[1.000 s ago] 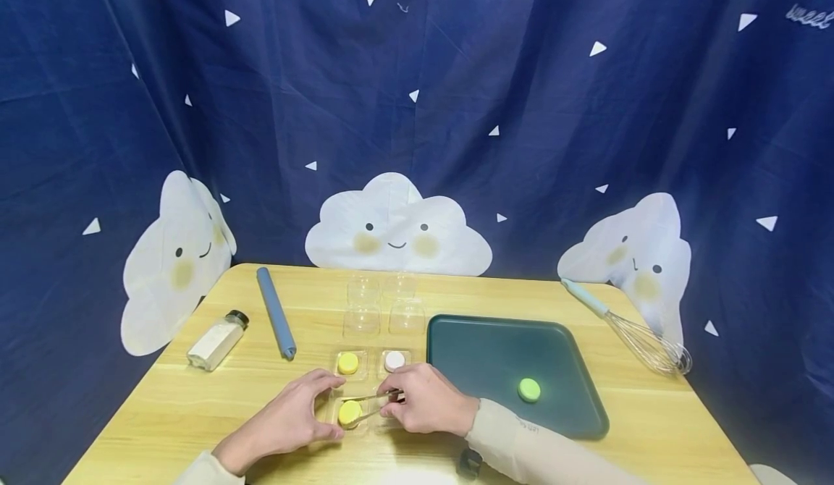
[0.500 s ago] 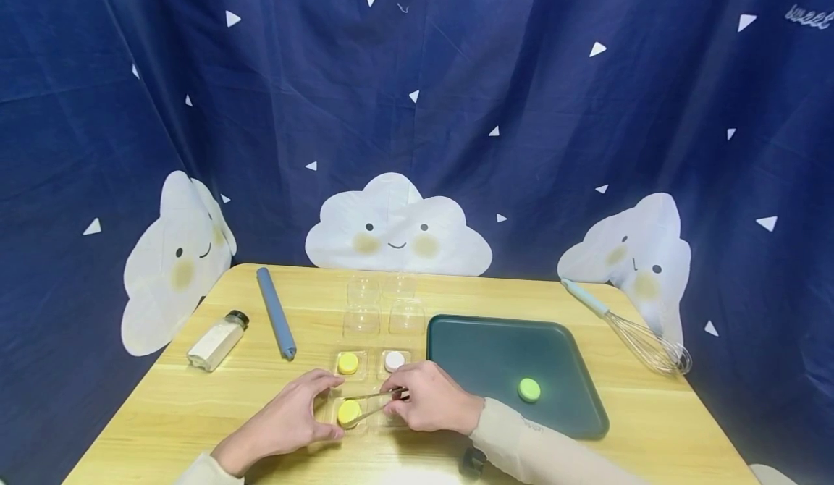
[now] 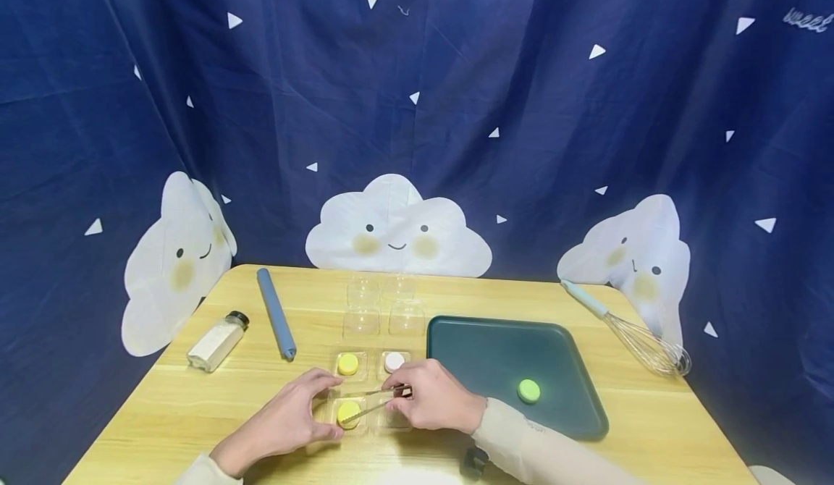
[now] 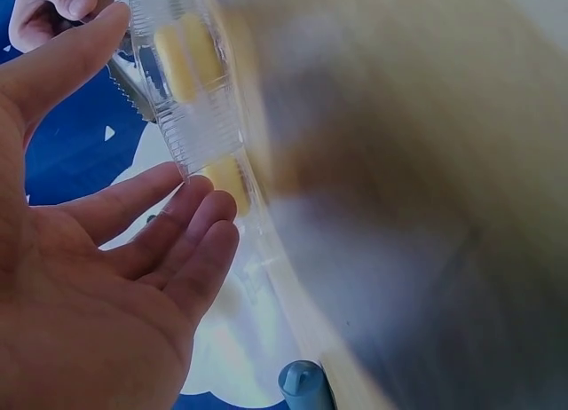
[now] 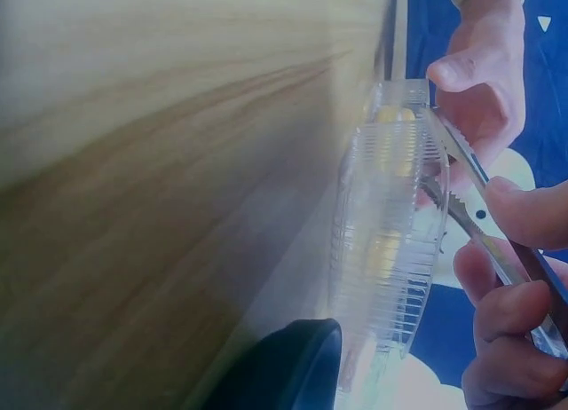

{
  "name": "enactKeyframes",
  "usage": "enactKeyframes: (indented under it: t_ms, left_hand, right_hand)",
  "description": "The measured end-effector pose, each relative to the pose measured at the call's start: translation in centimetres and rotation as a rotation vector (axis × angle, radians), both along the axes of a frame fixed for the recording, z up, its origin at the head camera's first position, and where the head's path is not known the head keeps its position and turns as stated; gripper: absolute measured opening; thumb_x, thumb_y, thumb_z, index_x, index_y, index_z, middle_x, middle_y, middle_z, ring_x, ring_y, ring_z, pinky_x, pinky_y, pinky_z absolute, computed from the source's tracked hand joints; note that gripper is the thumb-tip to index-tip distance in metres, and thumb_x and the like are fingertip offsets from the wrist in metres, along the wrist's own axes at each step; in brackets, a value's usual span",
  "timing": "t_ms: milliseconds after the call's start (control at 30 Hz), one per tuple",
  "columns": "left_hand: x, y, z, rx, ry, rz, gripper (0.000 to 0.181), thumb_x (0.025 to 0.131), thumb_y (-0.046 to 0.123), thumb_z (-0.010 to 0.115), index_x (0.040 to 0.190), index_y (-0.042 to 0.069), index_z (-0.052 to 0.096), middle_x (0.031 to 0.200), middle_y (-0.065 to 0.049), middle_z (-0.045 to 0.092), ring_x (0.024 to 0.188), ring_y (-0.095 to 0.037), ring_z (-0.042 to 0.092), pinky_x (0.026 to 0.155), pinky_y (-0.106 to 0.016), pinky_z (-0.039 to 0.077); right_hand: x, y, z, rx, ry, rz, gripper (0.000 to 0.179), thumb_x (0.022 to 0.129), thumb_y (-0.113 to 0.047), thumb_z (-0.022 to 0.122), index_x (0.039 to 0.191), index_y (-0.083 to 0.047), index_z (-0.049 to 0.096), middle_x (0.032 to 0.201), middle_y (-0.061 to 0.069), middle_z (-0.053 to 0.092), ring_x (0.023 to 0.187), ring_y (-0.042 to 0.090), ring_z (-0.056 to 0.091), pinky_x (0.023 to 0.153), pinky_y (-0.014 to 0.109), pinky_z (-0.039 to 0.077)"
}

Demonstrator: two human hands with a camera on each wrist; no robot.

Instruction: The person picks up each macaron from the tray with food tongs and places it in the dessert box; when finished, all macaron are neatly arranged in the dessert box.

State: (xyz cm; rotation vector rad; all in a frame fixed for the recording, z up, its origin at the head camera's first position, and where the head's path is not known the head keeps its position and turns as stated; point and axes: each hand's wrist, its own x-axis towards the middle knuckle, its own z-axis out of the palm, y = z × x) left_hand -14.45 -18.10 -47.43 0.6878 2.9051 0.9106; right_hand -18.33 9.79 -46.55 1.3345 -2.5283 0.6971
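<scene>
— Gripped between the right hand's (image 3: 430,397) thumb and fingers are the metal tongs (image 3: 374,409), their serrated tips standing apart.

— And the left hand (image 3: 287,416)?

— It lies at 9 o'clock from the front yellow macaron (image 3: 348,414), fingers loosely extended and thumb spread, tips at the edge of the clear container (image 5: 408,286).

— Do the tongs touch that macaron?

— Contact cannot be told. From above, one tip crosses it, and the other sits just past its 12 o'clock edge.

— Where are the others, counting from it?

— The back yellow macaron (image 3: 348,363) is at 12, near; the pale macaron (image 3: 394,362) between 1 and 2; the green macaron (image 3: 529,391) at 3, well apart, on the dark tray (image 3: 489,355).

— Beyond those?

— The white-filled jar (image 3: 218,340) lies at 10, the blue rolling pin (image 3: 276,314) near 11, the whisk (image 3: 609,316) between 2 and 3.
</scene>
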Motion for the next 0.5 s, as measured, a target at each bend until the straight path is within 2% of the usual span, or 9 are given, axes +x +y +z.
enactKeyframes:
  t_ms: [233,367,500]
  left_hand:
    - [-0.2,-0.6,0.5,0.013,-0.009,0.060,0.082,0.070,0.054,0.087,0.132,0.006,0.063,0.126,-0.002,0.066,0.110,-0.022,0.066,0.092,-0.047,0.059]
    - [-0.6,-1.0,1.5,0.015,-0.014,0.116,0.082,0.072,0.055,0.086,0.135,0.008,0.062,0.131,-0.006,0.064,0.118,-0.031,0.063,0.097,-0.054,0.057]
    - [-0.9,-1.2,2.7,0.041,0.034,0.146,0.082,0.073,0.052,0.087,0.138,0.011,0.060,0.139,-0.010,0.061,0.128,-0.040,0.058,0.104,-0.064,0.050]
  right_hand:
    - [0.0,0.4,0.4,-0.028,-0.051,-0.030,0.018,0.087,-0.026,0.079,0.101,-0.016,0.079,0.087,-0.007,0.077,0.074,-0.010,0.059,0.066,0.001,0.044]
    - [-0.1,0.8,0.8,-0.070,-0.081,-0.057,0.018,0.086,-0.024,0.081,0.101,-0.016,0.079,0.081,-0.012,0.072,0.069,-0.010,0.053,0.061,0.001,0.041]
    - [-0.3,1.4,1.3,-0.130,-0.115,-0.094,0.018,0.085,-0.021,0.082,0.102,-0.015,0.079,0.081,-0.009,0.072,0.066,-0.007,0.051,0.060,0.005,0.043]
